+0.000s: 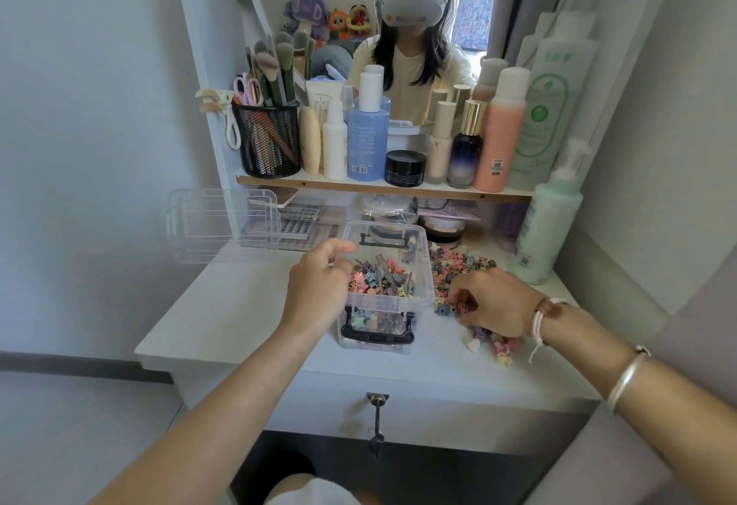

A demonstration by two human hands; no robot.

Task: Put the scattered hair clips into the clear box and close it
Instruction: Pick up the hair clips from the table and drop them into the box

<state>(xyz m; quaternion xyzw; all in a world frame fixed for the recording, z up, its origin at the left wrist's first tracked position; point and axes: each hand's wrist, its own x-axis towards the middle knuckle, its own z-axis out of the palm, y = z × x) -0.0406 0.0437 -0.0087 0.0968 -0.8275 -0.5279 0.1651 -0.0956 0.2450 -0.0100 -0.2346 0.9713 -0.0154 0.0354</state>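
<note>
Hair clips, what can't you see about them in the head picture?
Head view:
- The hair clips under the right hand: the hand covers them, so how many it pinches is unclear.
- The left hand: its back hides the fingertips; gripping the clear box or dropping clips, cannot tell.
- Clips in the box: too small to count.

No legible text: only blurred print and barcodes on the blue bottle point(367, 141) and pink bottle point(500, 137).
</note>
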